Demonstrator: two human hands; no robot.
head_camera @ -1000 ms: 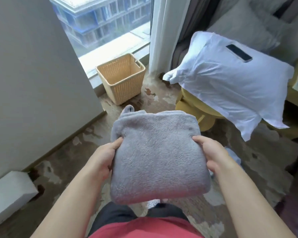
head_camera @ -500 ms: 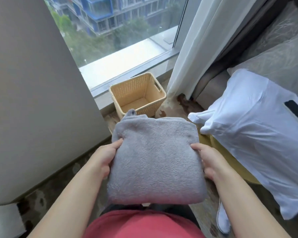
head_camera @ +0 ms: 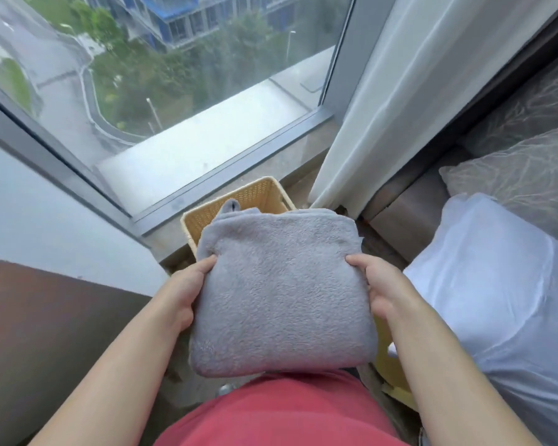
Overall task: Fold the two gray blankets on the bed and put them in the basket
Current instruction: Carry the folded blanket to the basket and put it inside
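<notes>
By the window: the basket stood on the floor below the sill, its near part hidden behind the blanket.
Blanket: folded into a thick gray square, it was held level in the air in front of the body, its far edge over the basket's mouth.
Grip: the left hand and right hand each pinched a side edge, thumb on top; the fingers beneath were hidden.
Step in hand: judged to be the carry to the basket, with the drop not yet made.
Aim: the square looked about as wide as the basket, so its edges would best be lined up with the walls before going down.
Lowering: both hands should sink together, keeping the blanket flat so that the layers did not slide apart.
Release: best made low inside, thumbs lifting only once the underside rested on something.
Loose corner: a small tab stuck up at the far left and might catch the rim; tucking it down would help.
Right side: a white pillow lay just beside the right arm, leaving little elbow room.
Unseen: the second blanket and the basket's floor could not be made out.
</notes>
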